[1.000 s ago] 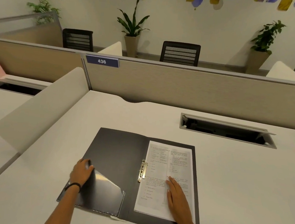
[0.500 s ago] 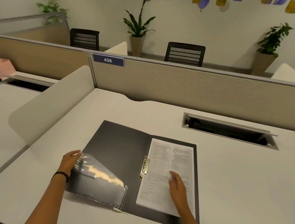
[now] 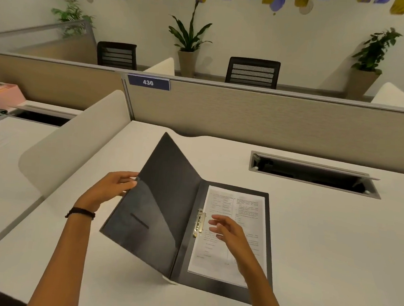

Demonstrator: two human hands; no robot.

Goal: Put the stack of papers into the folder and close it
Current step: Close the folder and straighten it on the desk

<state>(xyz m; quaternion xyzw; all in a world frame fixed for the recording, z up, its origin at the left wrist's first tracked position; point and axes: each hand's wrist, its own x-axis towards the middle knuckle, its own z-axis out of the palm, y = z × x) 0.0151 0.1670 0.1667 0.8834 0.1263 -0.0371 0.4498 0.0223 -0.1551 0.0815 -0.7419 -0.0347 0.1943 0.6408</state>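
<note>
Left hand (image 3: 110, 188) gripping raised folder (image 3: 164, 205) cover edge, right hand (image 3: 231, 236) open, fingers spread, above stack of papers (image 3: 240, 205), desk (image 3: 323, 236)

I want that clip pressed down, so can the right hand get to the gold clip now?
Probably yes: the right hand hovers beside the gold clip, and the raised cover leans away.

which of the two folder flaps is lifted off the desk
The left cover, raised by the left hand; the right half lies flat under the papers.

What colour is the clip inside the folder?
Gold, a shiny metal clip beside the papers; the head view shows it.
</note>
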